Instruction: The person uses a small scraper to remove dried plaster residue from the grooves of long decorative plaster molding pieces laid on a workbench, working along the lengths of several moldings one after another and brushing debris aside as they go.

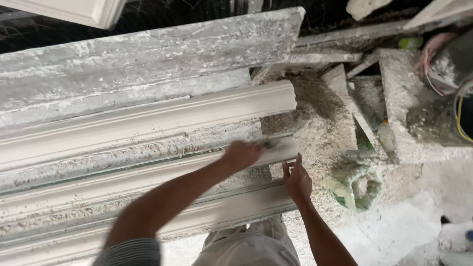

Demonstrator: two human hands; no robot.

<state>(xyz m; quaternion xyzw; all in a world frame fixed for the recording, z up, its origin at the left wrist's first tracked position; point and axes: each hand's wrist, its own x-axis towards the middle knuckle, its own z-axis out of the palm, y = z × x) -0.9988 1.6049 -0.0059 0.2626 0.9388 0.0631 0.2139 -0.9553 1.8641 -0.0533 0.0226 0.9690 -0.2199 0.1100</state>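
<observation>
Several long white plaster cornice mouldings lie side by side on a plaster-caked bench. My left hand reaches across them and is closed on a small dark-tipped tool, blurred, which is pressed on the right end of the middle moulding. My right hand is at that moulding's end face, just above the end of the nearest moulding. Its fingers are stretched out and touch the edge. It holds nothing.
A green bucket crusted with plaster sits on the floor right of the mouldings. A small plastic bottle stands among plaster-covered slabs. Yellow and pink cables hang at the far right. My trousers show at the bottom.
</observation>
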